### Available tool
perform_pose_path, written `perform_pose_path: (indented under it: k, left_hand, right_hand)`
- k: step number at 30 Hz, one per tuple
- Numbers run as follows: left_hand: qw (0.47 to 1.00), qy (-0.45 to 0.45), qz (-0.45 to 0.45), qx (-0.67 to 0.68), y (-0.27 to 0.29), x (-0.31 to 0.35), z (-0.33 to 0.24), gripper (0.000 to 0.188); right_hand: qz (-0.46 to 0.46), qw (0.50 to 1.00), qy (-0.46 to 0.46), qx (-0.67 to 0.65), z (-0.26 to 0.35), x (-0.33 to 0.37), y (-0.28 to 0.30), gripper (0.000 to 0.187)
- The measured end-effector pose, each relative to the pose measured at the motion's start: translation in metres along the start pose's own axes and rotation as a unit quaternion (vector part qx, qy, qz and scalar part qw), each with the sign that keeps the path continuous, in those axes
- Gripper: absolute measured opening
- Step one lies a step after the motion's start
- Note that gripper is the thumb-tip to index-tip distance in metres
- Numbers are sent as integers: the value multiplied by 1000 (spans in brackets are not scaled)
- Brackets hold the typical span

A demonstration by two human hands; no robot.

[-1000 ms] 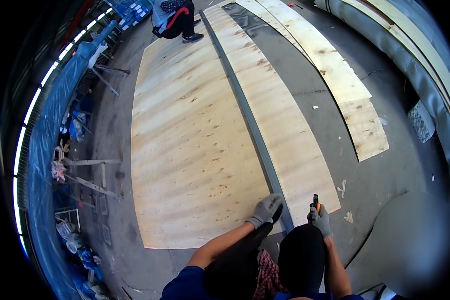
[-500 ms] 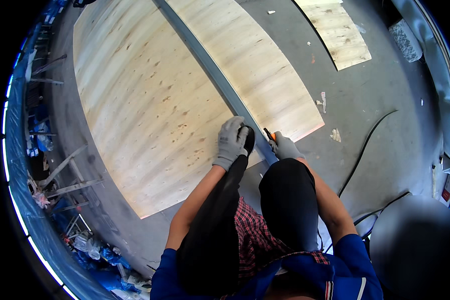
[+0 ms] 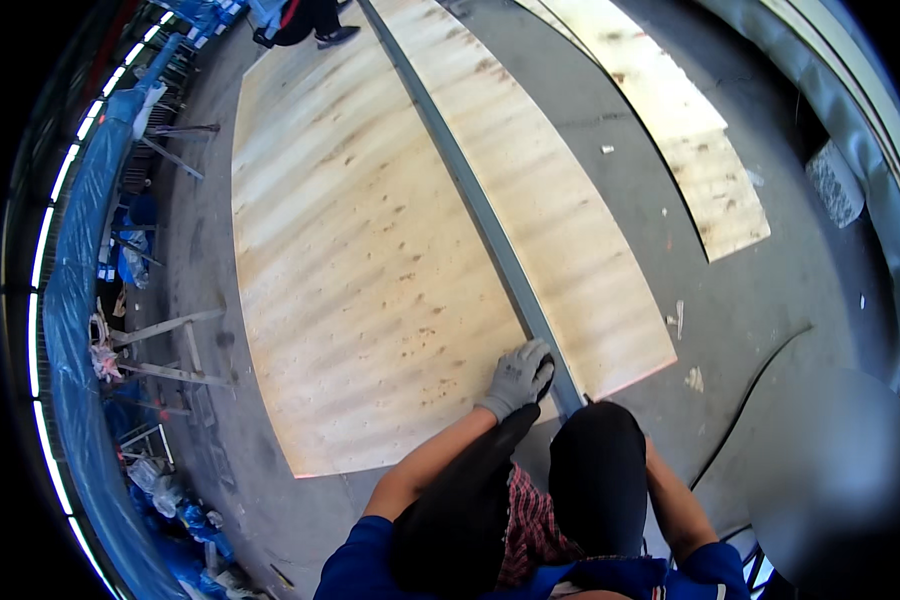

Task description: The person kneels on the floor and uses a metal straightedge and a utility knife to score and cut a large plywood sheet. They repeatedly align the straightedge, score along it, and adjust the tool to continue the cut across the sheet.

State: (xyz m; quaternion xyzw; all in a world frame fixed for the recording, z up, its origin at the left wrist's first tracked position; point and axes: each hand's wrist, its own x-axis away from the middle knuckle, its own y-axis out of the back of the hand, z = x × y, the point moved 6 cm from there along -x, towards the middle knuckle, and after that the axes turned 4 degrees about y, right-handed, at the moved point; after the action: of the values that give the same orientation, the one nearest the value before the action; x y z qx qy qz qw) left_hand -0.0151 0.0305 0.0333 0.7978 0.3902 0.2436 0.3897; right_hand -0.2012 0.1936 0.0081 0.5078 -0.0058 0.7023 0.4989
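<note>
A long grey metal bar lies lengthwise over a large pale plywood sheet. My left hand, in a grey glove, is at the bar's near end, its fingers held together and curved onto the bar's left edge. The dark tip of my shoe shows beside those fingers. My right forearm runs behind my raised right knee, which hides the right hand. A small dark tip pokes out above that knee, next to the bar; what it belongs to is hidden.
Another plywood strip lies at the far right. A black cable curves over the grey floor. Metal stands and blue plastic sheeting line the left side. Another person's shoe is by the sheet's far end.
The view has tilted up, so the plywood sits lower and another person shows at its far end. My right hand, which held an orange-and-black cutter, has gone behind my knee.
</note>
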Motion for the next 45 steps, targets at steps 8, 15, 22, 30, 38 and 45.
perform_pose_path:
  k: [8,15,22,30,38,45]
  left_hand:
    - [1000,13,-5,0,-9,2,9,41]
    - [1000,7,9,-17,-12,-2,9,43]
    - [1000,6,1,-5,-8,-1,2,41]
    - [999,-2,-26,30,6,9,2,38]
    - [1000,23,-2,5,-1,6,9,42]
    - [999,35,16,6,-5,8,7,45]
  right_hand:
    - [-32,998,32,-46,29,-53,11,33]
    - [12,999,33,-28,45,-68,8,32]
    - [30,999,42,-8,43,-70,10,31]
    - [23,1000,8,4,45,-85,-5,30]
    - [23,999,38,32,23,-68,-11,33]
    - [4,999,20,27,9,-58,-4,32]
